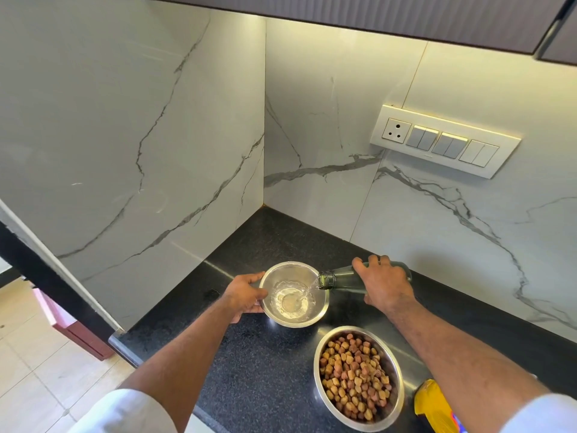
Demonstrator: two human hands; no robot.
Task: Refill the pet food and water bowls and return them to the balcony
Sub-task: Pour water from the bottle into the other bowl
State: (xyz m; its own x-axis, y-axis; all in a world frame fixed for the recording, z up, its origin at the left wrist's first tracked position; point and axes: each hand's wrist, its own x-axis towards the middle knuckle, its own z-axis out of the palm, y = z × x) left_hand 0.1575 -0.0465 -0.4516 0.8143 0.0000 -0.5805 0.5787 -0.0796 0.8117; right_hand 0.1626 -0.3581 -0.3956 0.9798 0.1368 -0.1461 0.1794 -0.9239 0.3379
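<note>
A steel water bowl [321, 303] stands on the black counter [265, 364], and my left hand [246, 296] grips its left rim. My right hand [385, 284] holds a green glass bottle [338, 280] tipped on its side, its mouth over the bowl's right rim. A stream of water runs from the bottle into the bowl, which holds a shallow pool. Nearer to me, a second steel bowl [359, 378] sits full of brown pet food kibble.
A yellow food packet [437, 407] lies at the counter's near right, partly under my right arm. Marble walls close the corner behind the bowls, with a switch panel [443, 140] on the right wall. The counter's left edge drops to a tiled floor [37, 379].
</note>
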